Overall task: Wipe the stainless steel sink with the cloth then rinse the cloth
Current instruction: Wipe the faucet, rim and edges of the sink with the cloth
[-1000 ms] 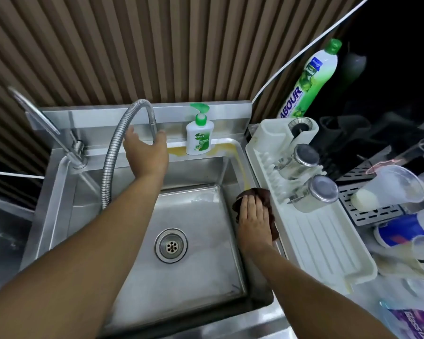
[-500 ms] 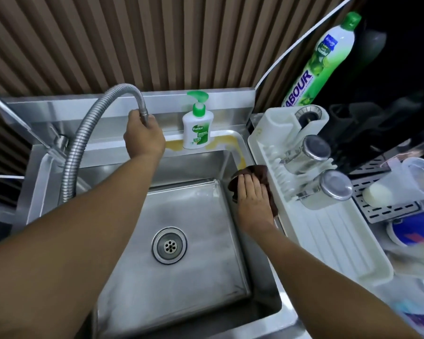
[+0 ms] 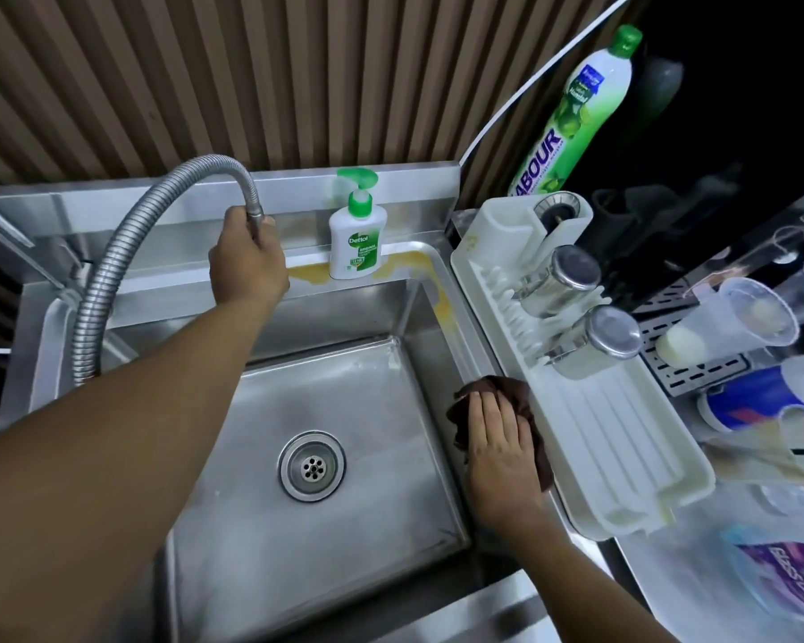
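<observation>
The stainless steel sink (image 3: 233,568) fills the middle of the head view, with a round drain (image 3: 312,466) in its floor. A dark brown cloth (image 3: 514,392) lies on the sink's right rim. My right hand (image 3: 500,450) presses flat on that cloth, fingers together. My left hand (image 3: 247,264) is closed around the tip of the flexible metal faucet hose (image 3: 112,280) at the back of the basin. A yellow-orange stain (image 3: 418,264) runs along the back ledge and the back right corner.
A white Dettol pump bottle (image 3: 357,239) stands on the back ledge. A white drying rack (image 3: 595,424) with two steel canisters (image 3: 599,343) borders the sink's right rim. A green dish-soap bottle (image 3: 576,113), plastic cups (image 3: 734,322) and a purple packet (image 3: 794,577) are further right.
My left hand closed around the hose tip. My right hand slid the cloth toward me along the right rim. The camera tilted down.
</observation>
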